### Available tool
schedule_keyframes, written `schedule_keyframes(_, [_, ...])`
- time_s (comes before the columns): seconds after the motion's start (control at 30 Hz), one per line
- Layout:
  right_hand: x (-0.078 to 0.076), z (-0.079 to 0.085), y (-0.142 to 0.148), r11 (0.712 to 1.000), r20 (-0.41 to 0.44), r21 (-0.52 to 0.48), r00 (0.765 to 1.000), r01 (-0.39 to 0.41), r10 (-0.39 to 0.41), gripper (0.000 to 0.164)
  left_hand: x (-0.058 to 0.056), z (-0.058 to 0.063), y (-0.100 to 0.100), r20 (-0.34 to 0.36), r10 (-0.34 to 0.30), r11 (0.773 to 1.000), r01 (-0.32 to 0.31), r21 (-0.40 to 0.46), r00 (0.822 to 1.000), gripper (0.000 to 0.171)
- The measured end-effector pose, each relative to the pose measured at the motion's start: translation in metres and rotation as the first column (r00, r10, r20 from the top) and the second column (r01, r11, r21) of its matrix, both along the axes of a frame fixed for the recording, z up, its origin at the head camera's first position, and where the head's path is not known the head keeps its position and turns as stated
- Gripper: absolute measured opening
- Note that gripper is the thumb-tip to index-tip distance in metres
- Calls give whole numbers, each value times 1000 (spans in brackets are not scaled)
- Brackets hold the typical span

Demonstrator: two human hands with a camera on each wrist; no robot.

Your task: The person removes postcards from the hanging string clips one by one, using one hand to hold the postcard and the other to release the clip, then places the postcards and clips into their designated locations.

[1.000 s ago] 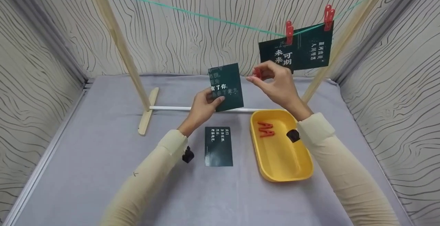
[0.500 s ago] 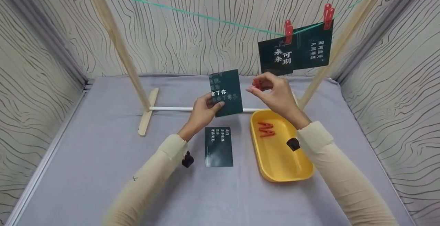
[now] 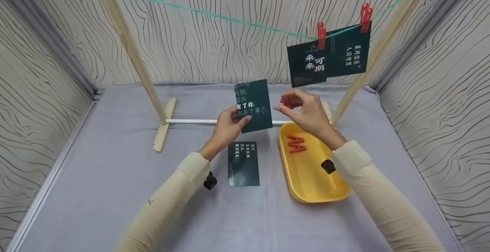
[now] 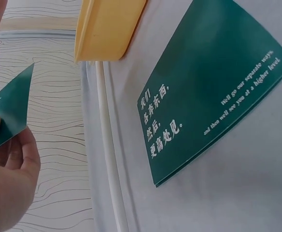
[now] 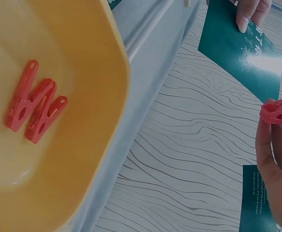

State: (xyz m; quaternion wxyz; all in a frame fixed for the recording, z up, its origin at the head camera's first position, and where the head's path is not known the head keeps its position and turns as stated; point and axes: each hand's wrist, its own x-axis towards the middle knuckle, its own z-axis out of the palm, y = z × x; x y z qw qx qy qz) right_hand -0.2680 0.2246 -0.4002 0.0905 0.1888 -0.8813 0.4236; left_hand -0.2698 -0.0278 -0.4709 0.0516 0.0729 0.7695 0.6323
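Card point(image 3: 254, 105) sat in the left hand point(image 3: 226, 128), red clothespin point(image 3: 285, 101) in the right hand point(image 3: 307, 110).
Each grip pinched its thing above the worktop point(image 3: 95, 175), the clothespin apart from the card at its three o'clock. From that card, two pegged cards point(image 3: 338, 58) hung at two, a yellow tray point(image 3: 310, 179) sat between four and five, another card point(image 3: 244, 171) lay at six.
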Motion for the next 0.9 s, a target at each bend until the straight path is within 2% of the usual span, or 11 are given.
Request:
schedule_keyframes(0.27, [6,-7,-1,999,27,33,1000,-11,10,36,2,-6,-1,0,-20,1000,20,-6,1000,37])
schedule_keyframes(0.53, [11,-12,-1,998,51,52,998,-37,35,36,5,-15,-6,10,-12,1000,12,-8,1000,37])
schedule_keyframes(0.9, [14,-16,2,996,57,74,998,-40,36,35,9,-19,-12,17,-6,1000,6,1,1000,37])
